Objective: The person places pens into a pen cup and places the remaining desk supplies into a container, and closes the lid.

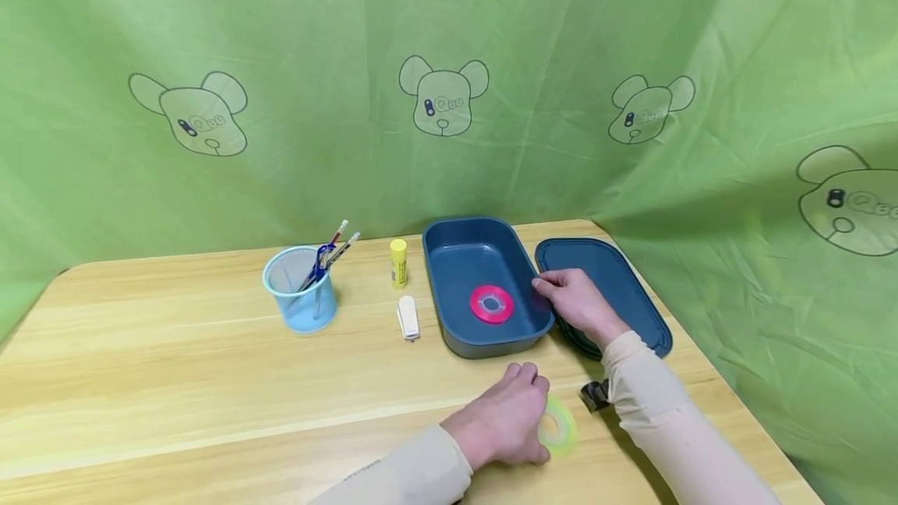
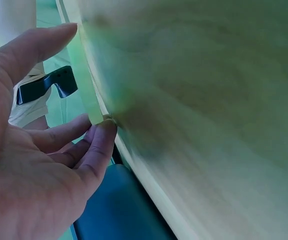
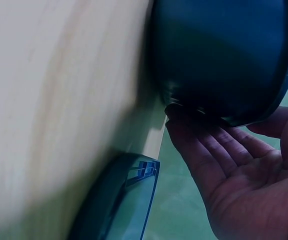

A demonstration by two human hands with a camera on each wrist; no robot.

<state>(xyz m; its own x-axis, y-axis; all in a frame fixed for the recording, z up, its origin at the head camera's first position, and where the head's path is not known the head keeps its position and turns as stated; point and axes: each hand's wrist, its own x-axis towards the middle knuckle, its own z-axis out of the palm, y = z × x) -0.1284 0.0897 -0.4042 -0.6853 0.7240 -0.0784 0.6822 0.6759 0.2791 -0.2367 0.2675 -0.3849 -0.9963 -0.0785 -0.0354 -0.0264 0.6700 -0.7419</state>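
- Landmark: dark-blue rounded-rectangular plastic box [image 1: 484, 259], lidless, on the pale wood-grain table [image 1: 175, 380]. All places below are given from it, as seen by the wearer.
- Left hand [image 1: 501, 419]: on the near side of the box, spanning a translucent yellow-green ring-shaped roll of tape [image 1: 559, 429], fingers at one edge, thumb at the opposite edge; gripped. Roll blurred in the head view, near the box but apart from it.
- Right hand [image 1: 578, 302]: at the box's right wall, thumb over the rim, fingers against the outside; gripping it.
- Inside the box, toward its near end: bright-pink ring-shaped roll of tape [image 1: 479, 307] with a pale hub, lying flat.
- Just right of the box: matching dark-blue flat plastic lid [image 1: 631, 294], partly behind the right hand.
- Left of the box, near: upright yellow cylindrical glue stick [image 1: 398, 265], dark label print too small to read; small white oblong object [image 1: 408, 318] on its near side.
- Farther left of the box: light-blue round mesh cup [image 1: 306, 310] with pencils and blue-handled scissors [image 1: 323, 259].
- Behind the box: green cloth [image 1: 316, 154], outlined bear heads; lettering starts with Q, remainder uncertain.
- Left sleeve [image 1: 407, 470]: faint print, unreadable.
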